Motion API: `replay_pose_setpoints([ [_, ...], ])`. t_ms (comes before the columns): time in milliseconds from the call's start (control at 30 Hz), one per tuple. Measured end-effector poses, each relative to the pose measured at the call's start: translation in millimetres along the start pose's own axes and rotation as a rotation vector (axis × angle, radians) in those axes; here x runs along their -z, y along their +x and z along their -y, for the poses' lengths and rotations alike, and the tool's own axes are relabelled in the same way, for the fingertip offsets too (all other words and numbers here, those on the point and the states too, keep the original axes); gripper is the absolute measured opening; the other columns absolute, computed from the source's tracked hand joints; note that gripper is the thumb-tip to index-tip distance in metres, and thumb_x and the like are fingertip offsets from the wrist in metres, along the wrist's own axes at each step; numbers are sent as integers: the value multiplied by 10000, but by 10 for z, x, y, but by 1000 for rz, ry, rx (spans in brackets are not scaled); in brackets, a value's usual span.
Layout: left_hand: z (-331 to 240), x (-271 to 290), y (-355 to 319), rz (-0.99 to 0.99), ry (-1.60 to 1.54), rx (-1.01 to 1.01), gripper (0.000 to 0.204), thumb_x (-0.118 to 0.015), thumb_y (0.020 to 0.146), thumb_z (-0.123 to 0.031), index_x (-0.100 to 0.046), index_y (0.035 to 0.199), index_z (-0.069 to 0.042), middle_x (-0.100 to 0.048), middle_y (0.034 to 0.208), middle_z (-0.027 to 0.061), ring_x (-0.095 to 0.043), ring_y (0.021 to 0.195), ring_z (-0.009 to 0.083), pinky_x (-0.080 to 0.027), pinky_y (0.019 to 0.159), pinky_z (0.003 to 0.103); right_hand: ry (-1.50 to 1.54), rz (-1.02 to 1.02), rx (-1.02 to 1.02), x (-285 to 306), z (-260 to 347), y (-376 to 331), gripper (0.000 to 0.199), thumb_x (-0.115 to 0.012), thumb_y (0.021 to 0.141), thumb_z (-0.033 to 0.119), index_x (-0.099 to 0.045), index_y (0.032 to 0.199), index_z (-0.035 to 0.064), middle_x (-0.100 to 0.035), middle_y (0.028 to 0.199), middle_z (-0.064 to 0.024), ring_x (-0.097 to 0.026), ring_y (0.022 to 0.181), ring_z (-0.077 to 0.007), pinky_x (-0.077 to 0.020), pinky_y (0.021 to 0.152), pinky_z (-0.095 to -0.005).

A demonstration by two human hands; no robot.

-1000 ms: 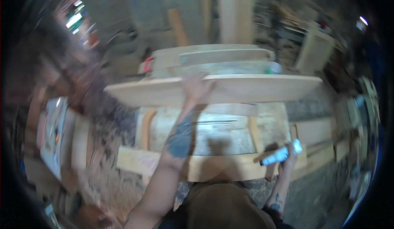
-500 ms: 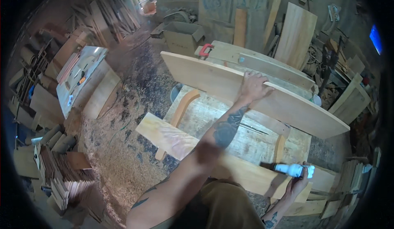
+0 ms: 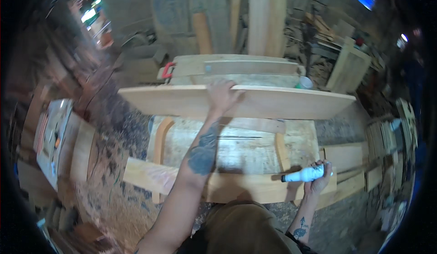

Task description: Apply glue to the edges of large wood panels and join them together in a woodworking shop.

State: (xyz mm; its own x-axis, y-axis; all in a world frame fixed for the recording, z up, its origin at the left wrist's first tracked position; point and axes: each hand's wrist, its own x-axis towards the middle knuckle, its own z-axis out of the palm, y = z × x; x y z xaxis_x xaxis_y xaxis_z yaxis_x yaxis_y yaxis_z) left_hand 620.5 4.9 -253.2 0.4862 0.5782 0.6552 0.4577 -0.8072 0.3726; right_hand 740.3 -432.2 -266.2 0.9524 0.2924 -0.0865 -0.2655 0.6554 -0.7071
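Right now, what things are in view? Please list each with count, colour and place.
board: one, pale wood, on edge across the middle
bench: one, worn pale wood, under the board
plank: one, light wood, along the near edge of the bench
bottle: one, white with a dark tip, in the right hand
clamp: one, red, far left of the stacked boards
cup: one, white and green, behind the board
left hand: on the board's top edge
right hand: around the bottle
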Motion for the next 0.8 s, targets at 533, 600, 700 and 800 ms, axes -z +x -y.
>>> replay_pose_setpoints([
  [533, -22, 19, 18, 39, 17, -51, 427, -727, 827, -574, -747, 959, -168, -678, 928, 40, -585, 961, 292, -339, 962, 476, 597, -114, -181, -379, 238, 245, 585, -551, 938, 621, -591, 859, 43, -592, 760, -105, -579, 762, -253, -527, 751, -406],
  [600, -35, 12, 2, 66, 75, -15, 428, -731, 825, -573, -747, 962, -168, -675, 908, 24, -577, 938, 280, -337, 916, 446, 594, -130, -165, -304, 181, 212, 585, -561, 934, 621, -589, 844, 44, -594, 759, -102, -579, 759, -253, -526, 751, -404],
  [700, -37, -29, 33, 44, 49, -27, 436, -729, 827, -581, -746, 963, -168, -670, 893, 14, -569, 920, 270, -331, 881, 425, 618, -168, -165, -246, 176, 189, 583, -587, 921, 624, -589, 824, 49, -597, 756, -87, -579, 748, -246, -524, 749, -402],
  [800, -33, -38, 35, 46, 79, -33, 448, -719, 834, -593, -745, 964, -165, -665, 884, 13, -569, 915, 268, -332, 888, 427, 602, -170, -157, -189, 196, 179, 571, -596, 917, 618, -591, 826, 54, -595, 753, -71, -577, 740, -237, -522, 745, -398],
])
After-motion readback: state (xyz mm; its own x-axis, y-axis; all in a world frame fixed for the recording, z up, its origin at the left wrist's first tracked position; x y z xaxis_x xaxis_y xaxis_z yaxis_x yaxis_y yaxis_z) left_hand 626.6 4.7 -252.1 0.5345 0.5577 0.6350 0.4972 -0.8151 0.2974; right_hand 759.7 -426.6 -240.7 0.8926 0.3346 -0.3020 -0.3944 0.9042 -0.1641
